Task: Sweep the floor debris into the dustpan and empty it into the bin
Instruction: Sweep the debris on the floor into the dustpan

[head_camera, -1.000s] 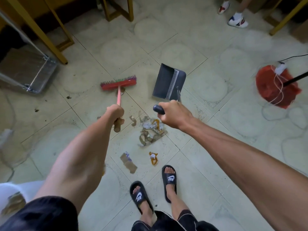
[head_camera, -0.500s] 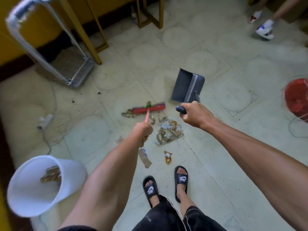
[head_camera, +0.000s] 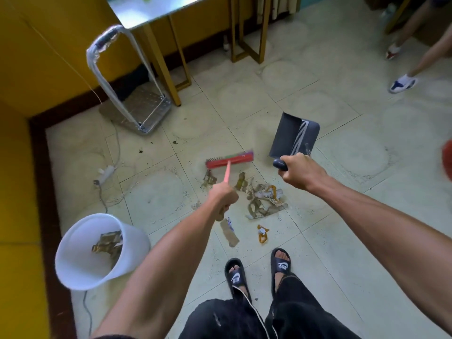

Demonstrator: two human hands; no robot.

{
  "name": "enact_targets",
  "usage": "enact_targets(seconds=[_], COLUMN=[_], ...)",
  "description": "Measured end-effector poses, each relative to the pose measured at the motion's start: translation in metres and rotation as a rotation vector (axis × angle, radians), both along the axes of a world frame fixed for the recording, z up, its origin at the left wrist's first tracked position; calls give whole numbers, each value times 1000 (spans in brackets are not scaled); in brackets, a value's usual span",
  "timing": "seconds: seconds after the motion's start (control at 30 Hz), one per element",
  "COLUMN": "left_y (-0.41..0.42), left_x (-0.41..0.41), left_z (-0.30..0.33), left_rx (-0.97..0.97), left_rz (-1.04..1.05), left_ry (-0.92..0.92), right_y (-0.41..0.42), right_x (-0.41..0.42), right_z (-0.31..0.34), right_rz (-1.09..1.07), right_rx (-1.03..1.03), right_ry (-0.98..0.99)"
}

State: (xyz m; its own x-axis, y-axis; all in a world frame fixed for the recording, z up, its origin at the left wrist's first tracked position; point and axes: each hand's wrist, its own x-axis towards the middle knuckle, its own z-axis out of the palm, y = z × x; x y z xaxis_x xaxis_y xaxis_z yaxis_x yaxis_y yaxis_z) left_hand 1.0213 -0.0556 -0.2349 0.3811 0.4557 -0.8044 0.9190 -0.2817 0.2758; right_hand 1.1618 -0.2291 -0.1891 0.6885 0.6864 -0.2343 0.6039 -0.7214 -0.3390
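Observation:
My left hand (head_camera: 223,198) grips the pink handle of a red broom (head_camera: 230,160), whose head rests on the floor just beyond a pile of paper and wrapper debris (head_camera: 261,199). My right hand (head_camera: 299,171) holds the dark handle of a grey dustpan (head_camera: 292,135), lifted off the floor to the right of the broom head, with no debris seen in it. Two loose scraps, a brown strip (head_camera: 228,232) and an orange wrapper (head_camera: 262,233), lie nearer my feet. A white bin (head_camera: 97,253) with some scraps inside stands at the lower left.
A metal hand trolley (head_camera: 137,104) leans by the yellow wall, beside gold table legs (head_camera: 168,67). A power strip and cable (head_camera: 105,173) lie on the floor at left. Another person's legs and sneakers (head_camera: 403,81) are at top right. A red object (head_camera: 447,159) is at the right edge.
The view has swung left and back, bringing the white bin and the yellow wall into sight. The broom head came from the far left toward the debris pile. The dustpan stays lifted in my right hand.

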Motion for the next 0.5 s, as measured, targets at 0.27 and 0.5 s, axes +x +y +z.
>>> enact_targets(seconds=[0.27, 0.5], left_y=[35, 6], left_x=[8, 25], left_z=[-24, -41], left_rx=[90, 57], left_rz=[118, 225], left_ry=[38, 184], right_y=[14, 22], right_x=[20, 89], right_z=[-11, -33], right_rz=[163, 384], right_rx=[-22, -46], right_ry=[8, 47])
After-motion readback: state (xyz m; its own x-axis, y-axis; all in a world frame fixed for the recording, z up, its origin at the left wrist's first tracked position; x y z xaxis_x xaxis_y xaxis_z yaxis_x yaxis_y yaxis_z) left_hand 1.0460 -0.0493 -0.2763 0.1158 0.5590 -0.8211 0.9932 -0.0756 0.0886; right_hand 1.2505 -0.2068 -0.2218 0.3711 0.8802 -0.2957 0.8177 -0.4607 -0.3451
